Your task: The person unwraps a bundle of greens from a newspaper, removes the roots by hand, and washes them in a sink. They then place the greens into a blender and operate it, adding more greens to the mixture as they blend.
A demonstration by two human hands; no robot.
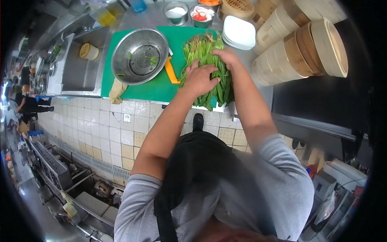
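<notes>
A big bunch of leafy greens lies on the green cutting board, roots toward the back and leaves hanging at the front edge. My left hand rests on the bunch with its fingers spread. My right hand lies along the bunch's right side, near the stems, with fingers stretched over it; some fingertips are hidden. Left of the greens is a knife with an orange handle, its blade mostly hidden by the metal bowl. A few leaf bits are in that bowl.
White plates are stacked behind my right hand, beside tall bamboo steamers. Two metal tubs of ingredients stand at the back. A cloth hangs at the board's front-left, with a sink farther left. Another person stands far left.
</notes>
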